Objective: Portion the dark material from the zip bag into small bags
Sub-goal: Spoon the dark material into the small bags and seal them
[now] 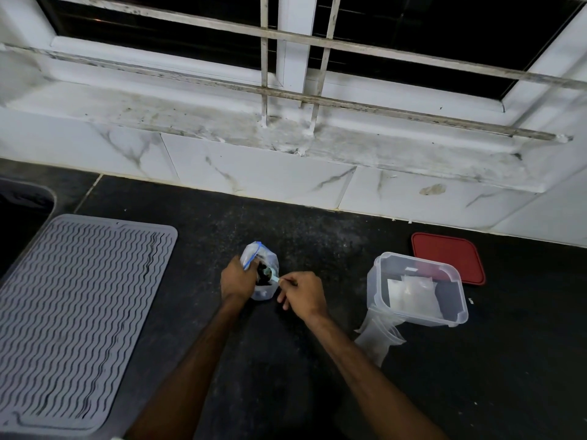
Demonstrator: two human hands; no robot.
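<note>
zip bag (266, 260): upright on dark counter (317, 392), mouth open, dark material (263, 274) inside. left hand (236, 279) clamped on its left rim. right hand (303, 293) pinched shut on spoon (272, 275), bowl dipped inside the mouth. clear tub (416, 289) to the right holds small bags (413, 296); more bags (378, 338) just beside it; red lid (448, 257) behind. grey mat (76, 312) far left.

Grey wavy-ridged mat (79, 315), red lid (451, 257), black speckled counter (286, 360), blue-edged zip bag (260, 258).
</note>
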